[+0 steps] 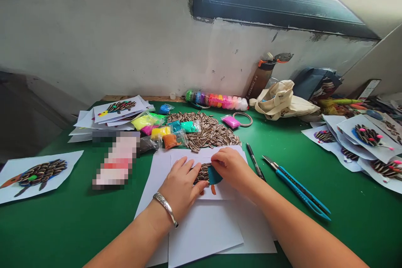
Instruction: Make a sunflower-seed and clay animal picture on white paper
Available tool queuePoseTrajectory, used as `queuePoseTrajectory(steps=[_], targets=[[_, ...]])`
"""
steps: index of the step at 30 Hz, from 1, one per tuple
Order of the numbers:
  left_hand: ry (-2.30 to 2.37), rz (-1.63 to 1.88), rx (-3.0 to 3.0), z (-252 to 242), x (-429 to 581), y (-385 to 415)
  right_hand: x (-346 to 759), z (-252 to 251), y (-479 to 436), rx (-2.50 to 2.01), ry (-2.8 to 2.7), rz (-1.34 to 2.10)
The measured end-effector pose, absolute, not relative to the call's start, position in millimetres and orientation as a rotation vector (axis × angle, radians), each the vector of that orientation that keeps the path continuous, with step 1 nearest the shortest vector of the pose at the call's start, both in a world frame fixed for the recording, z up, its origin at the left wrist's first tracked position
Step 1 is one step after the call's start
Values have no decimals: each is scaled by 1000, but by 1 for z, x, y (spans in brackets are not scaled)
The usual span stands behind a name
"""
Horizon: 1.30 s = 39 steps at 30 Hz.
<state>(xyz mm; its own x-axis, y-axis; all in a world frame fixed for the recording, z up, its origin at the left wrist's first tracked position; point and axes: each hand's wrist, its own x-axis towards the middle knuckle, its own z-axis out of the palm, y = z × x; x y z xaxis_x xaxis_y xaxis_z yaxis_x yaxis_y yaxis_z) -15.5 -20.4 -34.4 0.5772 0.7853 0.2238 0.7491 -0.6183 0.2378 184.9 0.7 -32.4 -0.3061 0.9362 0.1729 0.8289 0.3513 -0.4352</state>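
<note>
My left hand, with a silver bracelet at the wrist, lies flat with fingers stretched on a white sheet, beside a small blue clay shape partly covered with striped sunflower seeds. My right hand is curled over the top of the same shape, fingertips pressed down on it; what is under them is hidden. A pile of loose sunflower seeds lies just beyond the sheet.
Green table. Bags of coloured clay left of the seeds, a clay tube pack by the wall. Black pen and blue utility knives on the right. Finished seed pictures left and right. Cloth bag, bottle.
</note>
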Motion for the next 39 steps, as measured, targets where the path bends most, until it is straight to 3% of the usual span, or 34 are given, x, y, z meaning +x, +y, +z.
queuePoseTrajectory(steps=[13, 27, 39], targets=[[1242, 387, 2450, -11, -14, -25, 131, -15, 42, -1435, -2640, 20], [1276, 361, 2466, -12, -14, -25, 134, -21, 41, -1439, -2599, -56], [1290, 340, 2562, -23, -18, -24, 193, -31, 11, -1499, -1880, 520]])
